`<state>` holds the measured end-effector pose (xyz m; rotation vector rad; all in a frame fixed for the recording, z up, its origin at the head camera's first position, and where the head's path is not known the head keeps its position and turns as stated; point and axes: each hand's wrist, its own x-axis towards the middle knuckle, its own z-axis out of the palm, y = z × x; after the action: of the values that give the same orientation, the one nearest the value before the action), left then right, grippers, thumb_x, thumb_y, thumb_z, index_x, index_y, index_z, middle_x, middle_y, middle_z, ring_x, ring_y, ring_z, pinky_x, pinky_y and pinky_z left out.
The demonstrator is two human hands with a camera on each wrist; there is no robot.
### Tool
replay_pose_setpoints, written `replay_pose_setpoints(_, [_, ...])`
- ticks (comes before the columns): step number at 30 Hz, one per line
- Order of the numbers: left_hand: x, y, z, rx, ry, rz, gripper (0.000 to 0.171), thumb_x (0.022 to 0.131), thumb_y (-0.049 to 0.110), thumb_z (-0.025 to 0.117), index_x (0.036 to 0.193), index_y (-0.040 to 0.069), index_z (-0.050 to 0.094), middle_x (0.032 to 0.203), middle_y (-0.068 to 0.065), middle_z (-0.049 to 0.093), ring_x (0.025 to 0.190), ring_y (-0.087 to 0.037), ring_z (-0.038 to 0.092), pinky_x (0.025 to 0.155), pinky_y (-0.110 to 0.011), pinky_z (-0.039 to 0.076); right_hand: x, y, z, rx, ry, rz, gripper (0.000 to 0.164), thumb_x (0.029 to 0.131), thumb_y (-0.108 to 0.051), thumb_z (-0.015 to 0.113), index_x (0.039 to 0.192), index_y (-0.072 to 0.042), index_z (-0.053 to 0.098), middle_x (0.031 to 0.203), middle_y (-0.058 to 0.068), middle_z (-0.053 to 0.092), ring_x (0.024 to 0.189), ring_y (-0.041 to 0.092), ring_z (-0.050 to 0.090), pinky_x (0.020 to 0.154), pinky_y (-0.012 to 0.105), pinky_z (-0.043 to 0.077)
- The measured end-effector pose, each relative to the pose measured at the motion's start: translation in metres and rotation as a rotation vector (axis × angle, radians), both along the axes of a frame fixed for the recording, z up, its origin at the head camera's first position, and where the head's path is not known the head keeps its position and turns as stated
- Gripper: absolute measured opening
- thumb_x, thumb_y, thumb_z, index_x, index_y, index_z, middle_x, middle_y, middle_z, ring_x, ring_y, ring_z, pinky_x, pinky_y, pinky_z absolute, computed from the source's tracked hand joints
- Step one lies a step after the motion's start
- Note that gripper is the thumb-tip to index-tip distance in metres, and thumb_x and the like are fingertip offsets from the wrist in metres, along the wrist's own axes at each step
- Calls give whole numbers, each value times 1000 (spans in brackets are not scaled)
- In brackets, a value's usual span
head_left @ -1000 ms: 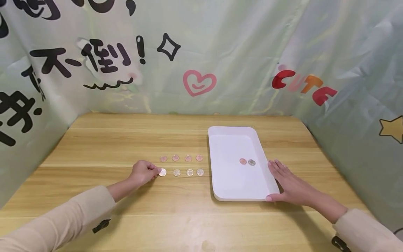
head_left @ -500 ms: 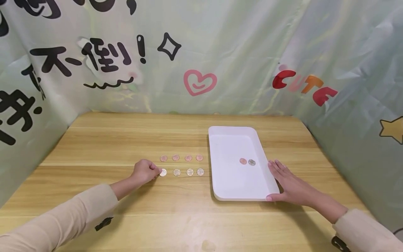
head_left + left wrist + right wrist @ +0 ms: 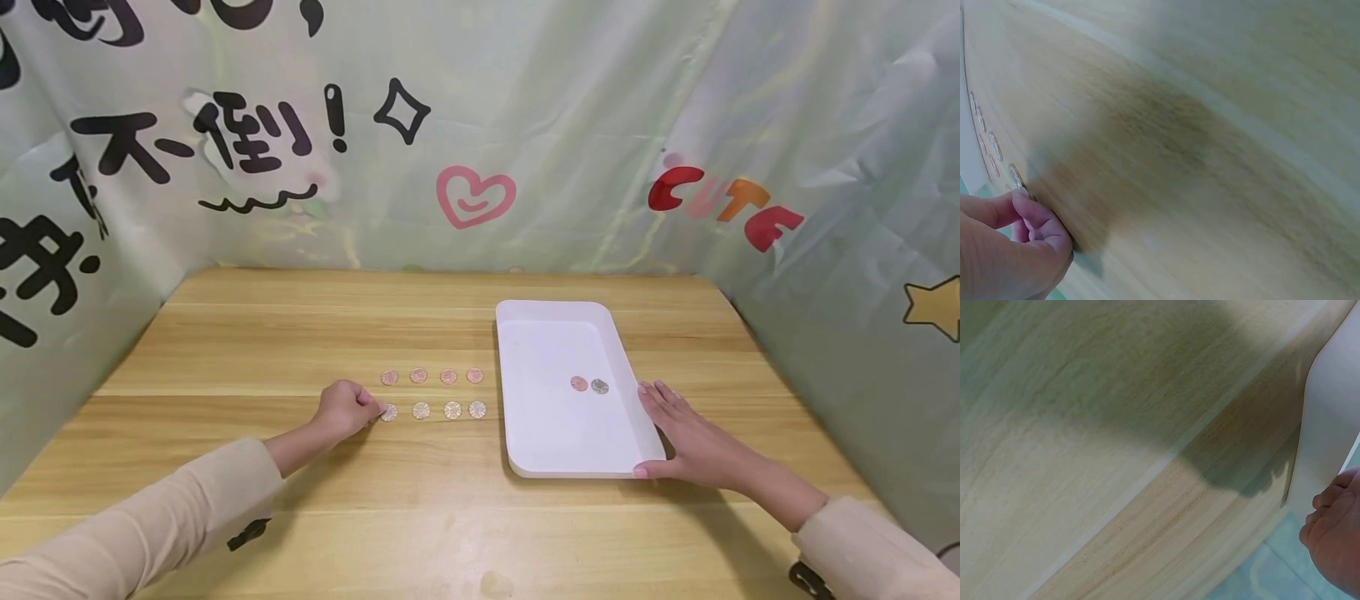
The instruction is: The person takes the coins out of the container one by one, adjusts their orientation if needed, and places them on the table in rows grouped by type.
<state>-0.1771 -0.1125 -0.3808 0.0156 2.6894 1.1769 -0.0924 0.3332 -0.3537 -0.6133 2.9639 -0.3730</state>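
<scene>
My left hand [image 3: 348, 410] pinches the edge of the leftmost silver coin [image 3: 389, 412] between thumb and index finger, low at the table. The left wrist view shows the same silver coin [image 3: 1016, 176] at the fingertips of the left hand [image 3: 1016, 240]. Several silver coins form a row that ends with this one. Behind it runs a parallel row of several copper coins, one of them a copper coin [image 3: 418, 376]. My right hand [image 3: 697, 442] rests with straight fingers against the right side of a white tray [image 3: 555, 433], thumb at its near corner.
Inside the tray lie one copper coin [image 3: 579, 384] and one silver coin [image 3: 600, 387], side by side. The tray stands on a wooden table [image 3: 420, 533], right of both rows. A printed cloth [image 3: 570, 125] encloses the table at the back and sides.
Over the last second my left hand has shifted slightly to the right, and the leftmost silver coin has moved a little with it. The right hand and the tray have stayed put.
</scene>
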Motion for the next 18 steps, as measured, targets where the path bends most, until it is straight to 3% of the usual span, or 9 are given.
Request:
replay_pose_setpoints(9, [-1,-2,2,38,35,-14,14,84,5,65,79,-8,65,70,-14,67,56,-11,56,47,-16,42,1,-2,1,-15,-23,-4,106,75,-54,68,142,11,19,147,33,21,140,42,12,97,1,-15])
replay_pose_setpoints(18, [-9,13,18,97,202,-78,19,85,12,64,87,-6,65,74,-12,64,61,-10,50,51,-16,42,2,-1,3,-26,-37,-16,106,74,-53,68,142,11,19,147,32,20,139,44,12,100,5,-15])
